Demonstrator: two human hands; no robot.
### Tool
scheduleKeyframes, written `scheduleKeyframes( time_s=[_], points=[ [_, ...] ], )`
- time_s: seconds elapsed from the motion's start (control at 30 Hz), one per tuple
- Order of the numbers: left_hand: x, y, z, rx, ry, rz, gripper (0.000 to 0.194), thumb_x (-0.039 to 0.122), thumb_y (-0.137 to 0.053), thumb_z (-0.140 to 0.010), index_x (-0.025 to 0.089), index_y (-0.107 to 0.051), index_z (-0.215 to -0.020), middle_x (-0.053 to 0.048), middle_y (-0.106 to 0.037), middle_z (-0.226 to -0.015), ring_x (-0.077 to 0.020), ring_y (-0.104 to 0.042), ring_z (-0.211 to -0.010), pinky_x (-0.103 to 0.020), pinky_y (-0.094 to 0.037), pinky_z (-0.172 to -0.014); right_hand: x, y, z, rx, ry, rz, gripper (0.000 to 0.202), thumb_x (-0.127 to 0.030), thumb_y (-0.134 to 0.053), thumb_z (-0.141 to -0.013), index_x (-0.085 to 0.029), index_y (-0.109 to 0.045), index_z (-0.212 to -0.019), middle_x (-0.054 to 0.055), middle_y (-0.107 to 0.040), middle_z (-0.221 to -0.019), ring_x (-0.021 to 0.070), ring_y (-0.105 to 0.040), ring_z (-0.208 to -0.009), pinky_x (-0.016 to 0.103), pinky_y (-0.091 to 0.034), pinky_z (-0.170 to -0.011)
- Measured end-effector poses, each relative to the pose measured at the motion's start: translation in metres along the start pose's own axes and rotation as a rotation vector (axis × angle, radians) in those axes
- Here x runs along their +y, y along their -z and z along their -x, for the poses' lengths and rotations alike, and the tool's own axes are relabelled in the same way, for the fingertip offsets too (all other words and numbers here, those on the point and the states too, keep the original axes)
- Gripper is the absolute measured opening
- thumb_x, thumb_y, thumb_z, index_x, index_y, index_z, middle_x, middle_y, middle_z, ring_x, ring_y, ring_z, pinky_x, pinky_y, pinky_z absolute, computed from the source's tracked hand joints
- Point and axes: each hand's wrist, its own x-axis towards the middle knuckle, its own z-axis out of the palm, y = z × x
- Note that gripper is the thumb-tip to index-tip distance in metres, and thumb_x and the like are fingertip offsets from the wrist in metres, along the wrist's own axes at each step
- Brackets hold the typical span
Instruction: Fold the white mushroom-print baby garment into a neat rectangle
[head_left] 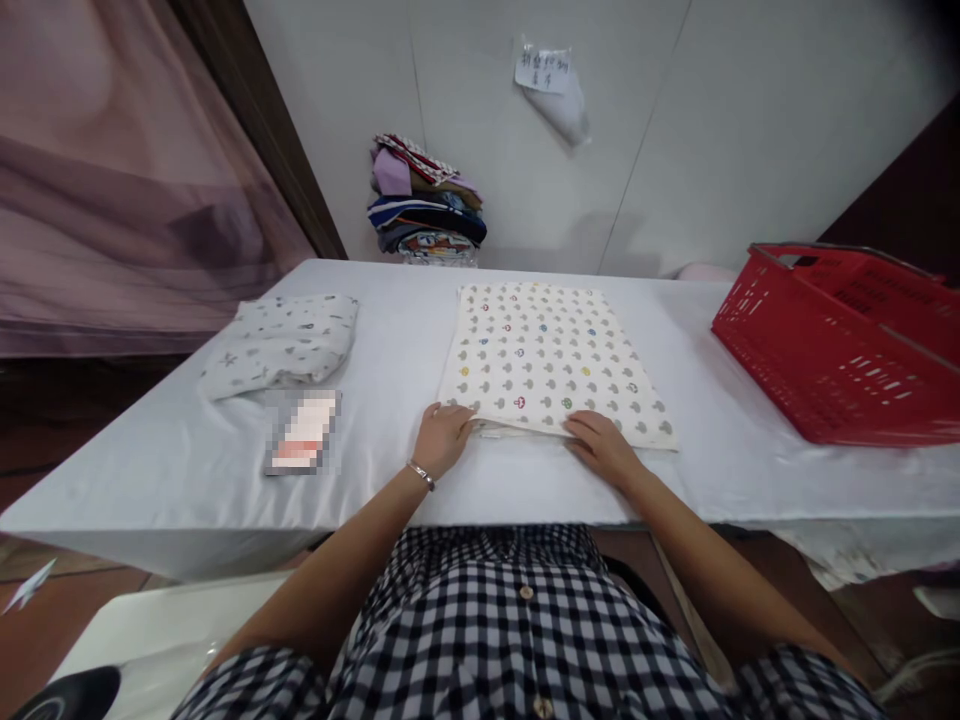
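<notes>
"Where is the printed cloth [555,360]?"

"It lies spread out on the white table [397,340], squared up before the person, with rows of small grey motifs and a few coloured ones. Its near edge shows more than one layer."

"And the hands?"

"Both are at that near edge. The left hand [444,438] (the one with a silvery bracelet [421,475] at the wrist) is at the cloth's near left corner, fingers bent over the border. The right hand [602,445] touches the same border, right of the cloth's middle, fingers held close together and pointing inward."

"Are they gripping it?"

"I cannot tell. The undersides of both hands are hidden, so the fingers may be pinching the fabric or only resting on it."

"What else is around the cloth?"

"To its left, well apart, lies a white bundle [289,335] with a sparse grey print. Nearer the person than that bundle, also left of the cloth, is a flat item [304,432], blurred out. Right of the cloth stands a red basket [862,350]. Beyond the cloth, off to the left, a stack of folded fabrics [427,215] rises by the wall [675,180]."
</notes>
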Motion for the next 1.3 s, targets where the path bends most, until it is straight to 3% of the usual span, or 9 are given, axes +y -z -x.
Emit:
scheduleKeyframes(
  time_s=[0.17, 0.3, 0.5, 0.63, 0.8, 0.93, 1.03, 1.13, 1.3],
  points=[
    [0.001, 0.003, -0.006, 0.027, 0.033, 0.003, 0.026, 0.027, -0.041, -0.089, 0.023, -0.065, -0.097, -0.004, -0.068, -0.097, -0.0189, -0.060, -0.092, -0.043, -0.032, -0.098, 0.010, 0.003, 0.008, 0.051, -0.058, 0.106, 0.034, -0.014, -0.038, -0.087, -0.020, -0.057, -0.115, 0.012, -0.059, -0.113, 0.0251, -0.052, -0.108, 0.046, -0.044, -0.092],
    [0.000, 0.004, -0.013, 0.116, -0.010, -0.056, 0.027, 0.025, -0.041, -0.089, 0.021, -0.065, -0.100, -0.005, -0.067, -0.103, -0.0203, -0.058, -0.094, -0.041, -0.035, -0.095, 0.022, 0.015, 0.005, 0.098, -0.188, 0.075, 0.032, -0.017, -0.040, -0.086, -0.020, -0.057, -0.114, 0.011, -0.060, -0.113, 0.0244, -0.053, -0.107, 0.044, -0.044, -0.092],
    [-0.005, -0.001, -0.014, 0.095, -0.066, -0.119, 0.027, 0.024, -0.041, -0.088, 0.021, -0.065, -0.100, -0.007, -0.066, -0.094, -0.0214, -0.058, -0.087, -0.040, -0.041, -0.085, 0.039, 0.033, -0.003, -0.150, -0.343, -0.202, 0.024, -0.031, -0.046, -0.085, -0.023, -0.062, -0.102, 0.005, -0.067, -0.102, 0.0207, -0.062, -0.091, 0.035, -0.050, -0.080],
    [-0.007, -0.001, -0.018, 0.109, -0.074, -0.133, 0.028, 0.026, -0.041, -0.089, 0.020, -0.065, -0.100, -0.007, -0.066, -0.089, -0.0217, -0.059, -0.082, -0.041, -0.041, -0.084, 0.043, 0.042, -0.010, -0.140, -0.405, -0.227, 0.024, -0.033, -0.045, -0.087, -0.025, -0.064, -0.098, 0.002, -0.070, -0.093, 0.0199, -0.064, -0.083, 0.032, -0.051, -0.074],
    [0.001, -0.002, -0.019, 0.113, -0.170, -0.132, 0.031, 0.020, -0.040, -0.088, 0.019, -0.060, -0.111, -0.008, -0.066, -0.101, -0.0224, -0.059, -0.094, -0.042, -0.039, -0.091, 0.042, 0.036, -0.014, -0.172, -0.381, -0.057, 0.028, -0.030, -0.042, -0.088, -0.024, -0.062, -0.108, 0.004, -0.068, -0.104, 0.0220, -0.063, -0.093, 0.037, -0.049, -0.082],
    [0.016, -0.008, -0.011, 0.053, -0.306, -0.136, 0.049, 0.005, -0.041, -0.078, 0.020, -0.051, -0.123, -0.010, -0.057, -0.122, -0.0233, -0.050, -0.113, -0.044, -0.034, -0.099, 0.039, 0.030, -0.010, -0.189, -0.363, 0.024, 0.029, -0.029, -0.041, -0.089, -0.023, -0.059, -0.112, 0.005, -0.067, -0.107, 0.0225, -0.063, -0.093, 0.035, -0.049, -0.079],
    [0.022, -0.013, -0.011, 0.033, -0.366, -0.126, 0.044, 0.002, -0.041, -0.074, 0.019, -0.056, -0.112, -0.010, -0.056, -0.122, -0.0227, -0.050, -0.112, -0.043, -0.034, -0.100, 0.038, 0.031, -0.009, -0.175, -0.397, 0.058, 0.026, -0.030, -0.041, -0.090, -0.023, -0.058, -0.108, 0.005, -0.069, -0.096, 0.0213, -0.065, -0.081, 0.032, -0.049, -0.070],
    [0.021, -0.016, -0.015, 0.095, -0.300, -0.099, 0.027, 0.005, -0.040, -0.078, 0.019, -0.058, -0.092, -0.009, -0.060, -0.111, -0.0209, -0.056, -0.099, -0.039, -0.042, -0.090, 0.038, 0.031, -0.009, -0.115, -0.448, 0.081, 0.025, -0.028, -0.039, -0.091, -0.023, -0.057, -0.108, 0.005, -0.069, -0.093, 0.0208, -0.065, -0.077, 0.031, -0.049, -0.067],
    [0.013, -0.017, -0.016, 0.096, -0.243, -0.083, 0.023, 0.005, -0.037, -0.079, 0.020, -0.054, -0.086, -0.008, -0.058, -0.115, -0.0177, -0.059, -0.089, -0.031, -0.048, -0.072, 0.040, 0.026, -0.001, -0.125, -0.311, 0.033, 0.030, -0.023, -0.039, -0.089, -0.026, -0.059, -0.111, 0.003, -0.059, -0.123, 0.0225, -0.062, -0.098, 0.037, -0.051, -0.078]
  ],
)
